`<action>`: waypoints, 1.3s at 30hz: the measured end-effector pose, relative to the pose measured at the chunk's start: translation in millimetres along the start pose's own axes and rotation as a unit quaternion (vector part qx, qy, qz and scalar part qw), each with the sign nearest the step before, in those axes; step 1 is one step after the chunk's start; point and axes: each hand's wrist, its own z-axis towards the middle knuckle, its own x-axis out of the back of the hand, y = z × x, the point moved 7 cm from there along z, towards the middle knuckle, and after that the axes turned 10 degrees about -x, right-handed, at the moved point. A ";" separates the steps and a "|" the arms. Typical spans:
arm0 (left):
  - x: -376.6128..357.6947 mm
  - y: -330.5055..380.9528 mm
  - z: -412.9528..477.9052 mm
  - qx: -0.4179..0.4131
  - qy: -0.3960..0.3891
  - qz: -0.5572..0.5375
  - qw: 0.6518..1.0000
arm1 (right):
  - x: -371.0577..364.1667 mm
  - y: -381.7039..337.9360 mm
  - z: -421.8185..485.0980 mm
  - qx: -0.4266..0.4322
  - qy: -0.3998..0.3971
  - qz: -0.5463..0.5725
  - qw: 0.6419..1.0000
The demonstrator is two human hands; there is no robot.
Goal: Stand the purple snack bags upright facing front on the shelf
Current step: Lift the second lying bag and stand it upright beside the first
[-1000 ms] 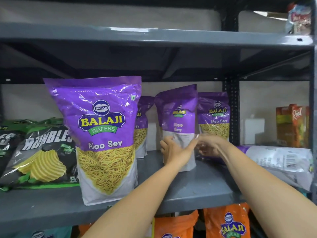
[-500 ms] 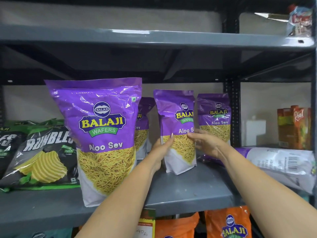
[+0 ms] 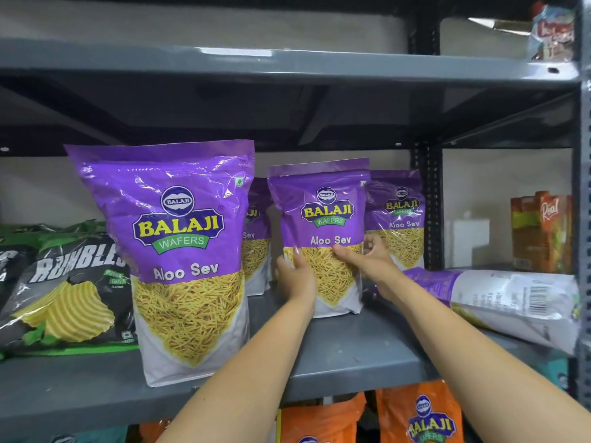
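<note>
Both hands reach onto the grey metal shelf (image 3: 351,356) and hold one purple Balaji Aloo Sev bag (image 3: 323,219) between them. The left hand (image 3: 295,276) presses against the bag's lower left edge, fingers pointing up along the side. The right hand (image 3: 367,260) has its thumb across the front, just under the "Aloo Sev" lettering, with its fingers curled round the right edge. Grip: both hands are clasped on this bag. The bag stands upright, base on the shelf, label facing front, roughly mid-shelf and set back from the near edge.

Near left: a larger-looking Aloo Sev bag (image 3: 179,251) stands upright close to the shelf's front edge, label forward, untouched. Behind it, between the two front bags, a third purple bag (image 3: 256,238) stands far back, mostly hidden. To the far right of the held bag, a fourth purple bag (image 3: 399,215) stands upright, label forward, partly covered by the right hand.

On the right, another purple bag (image 3: 511,302) lies on its side, white back panel and barcode facing out, touching the right forearm's far side.

Left end of the shelf: black-and-green Rumbles chip bags (image 3: 64,282) lean back. Far right: a Real juice carton (image 3: 543,228). Shelf below: orange Balaji bags (image 3: 422,417).
</note>
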 end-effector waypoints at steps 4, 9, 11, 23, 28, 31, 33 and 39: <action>-1.6 14.6 -6.0 -0.077 0.006 0.023 0.997 | -7.4 7.1 -4.2 -0.059 -0.108 0.004 0.992; -0.6 9.6 -5.5 -0.044 -0.011 -0.032 0.998 | -8.5 15.4 -7.4 -0.058 -0.132 -0.025 0.989; 3.3 9.4 -5.2 -0.044 -0.016 -0.047 0.998 | -10.3 16.1 -9.8 -0.065 -0.151 -0.015 0.986; 31.7 32.9 -38.1 -0.069 -0.075 -0.003 0.995 | -3.7 6.3 -59.4 -0.077 -0.164 -0.090 0.979; 50.5 42.2 -60.1 -0.084 -0.076 0.030 0.993 | 0.8 2.5 -82.9 -0.066 -0.157 -0.110 0.979; 62.5 48.7 -73.5 -0.082 -0.053 0.057 0.994 | 1.8 -0.8 -94.4 -0.064 -0.152 -0.120 0.979; 68.0 54.3 -83.5 -0.081 -0.039 0.071 0.993 | 2.0 -3.0 -102.8 -0.063 -0.153 -0.121 0.979; 71.1 59.4 -95.4 -0.075 -0.026 0.077 0.994 | -0.8 -11.3 -119.9 -0.058 -0.140 -0.120 0.981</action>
